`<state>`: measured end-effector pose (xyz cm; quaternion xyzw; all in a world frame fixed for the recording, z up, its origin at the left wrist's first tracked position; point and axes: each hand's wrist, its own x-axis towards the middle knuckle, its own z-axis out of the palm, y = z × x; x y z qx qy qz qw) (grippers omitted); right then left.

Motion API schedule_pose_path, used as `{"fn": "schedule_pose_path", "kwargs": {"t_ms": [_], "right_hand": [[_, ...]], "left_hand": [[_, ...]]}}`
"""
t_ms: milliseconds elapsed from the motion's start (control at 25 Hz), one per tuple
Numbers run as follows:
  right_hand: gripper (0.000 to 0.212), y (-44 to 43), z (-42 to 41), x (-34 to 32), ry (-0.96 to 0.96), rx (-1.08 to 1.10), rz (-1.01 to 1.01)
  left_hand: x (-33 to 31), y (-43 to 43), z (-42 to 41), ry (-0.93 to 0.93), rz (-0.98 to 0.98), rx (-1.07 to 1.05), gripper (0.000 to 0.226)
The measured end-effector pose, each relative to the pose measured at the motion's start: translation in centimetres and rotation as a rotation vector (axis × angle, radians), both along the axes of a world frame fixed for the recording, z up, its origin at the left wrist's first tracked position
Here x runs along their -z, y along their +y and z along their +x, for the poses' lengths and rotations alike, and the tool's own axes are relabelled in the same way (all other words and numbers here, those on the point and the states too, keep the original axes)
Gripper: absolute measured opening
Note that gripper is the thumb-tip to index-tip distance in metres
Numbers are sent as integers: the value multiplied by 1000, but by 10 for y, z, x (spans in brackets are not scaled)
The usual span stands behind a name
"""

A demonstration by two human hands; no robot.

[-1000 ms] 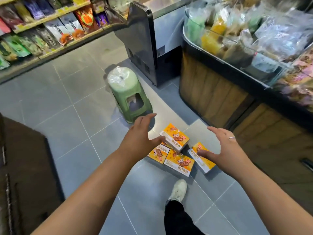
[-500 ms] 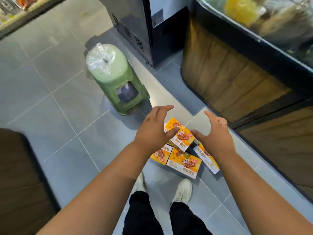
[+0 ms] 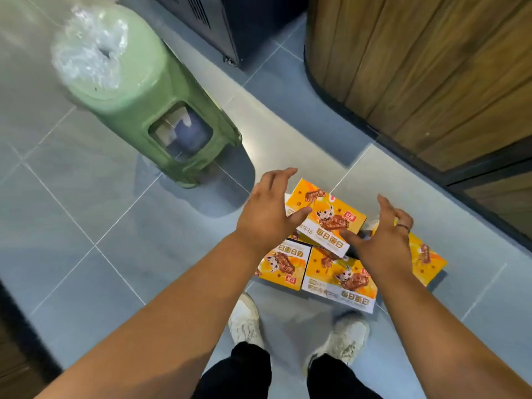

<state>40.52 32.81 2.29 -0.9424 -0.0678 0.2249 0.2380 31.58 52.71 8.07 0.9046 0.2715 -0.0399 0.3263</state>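
Observation:
Several orange snack boxes lie in a loose pile on the grey tiled floor. The top box (image 3: pixel 328 217) rests tilted on the others. Two more boxes (image 3: pixel 283 263) (image 3: pixel 342 279) lie flat in front of it, and another box (image 3: pixel 429 260) sits partly hidden behind my right wrist. My left hand (image 3: pixel 269 213) hovers at the top box's left side, fingers spread, thumb over its edge. My right hand (image 3: pixel 383 237) hovers at its right side, fingers spread, thumb over its near corner. Neither hand grips anything.
A green plastic stool (image 3: pixel 149 90) with crumpled clear plastic (image 3: pixel 89 50) on its seat stands to the left of the pile. A wooden-panelled display base (image 3: pixel 426 67) curves along the right. A dark cabinet (image 3: pixel 230 21) stands at the back. My white shoes (image 3: pixel 246 323) are just below the boxes.
My view has dropped closer to the floor. Both hands have come down and closed in on either side of the top box.

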Motion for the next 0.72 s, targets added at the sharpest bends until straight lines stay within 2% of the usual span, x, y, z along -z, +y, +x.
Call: {"fn": "schedule_pose_path", "kwargs": {"t_ms": [280,440,560,720], "right_hand": [[105,-4,0,170,97,48,-56],[117,-1,3,235,162,14,-55],[125,-1,9,255,188,47,-46],[127,-2,10,246,157,35,-77]], "left_hand": [[188,16,14,140,-43,-13,88],[269,16,24,334,-167,-14,99],[293,10,26,410,-281,26,104],[286,2,23,401,-210,9,113]]}}
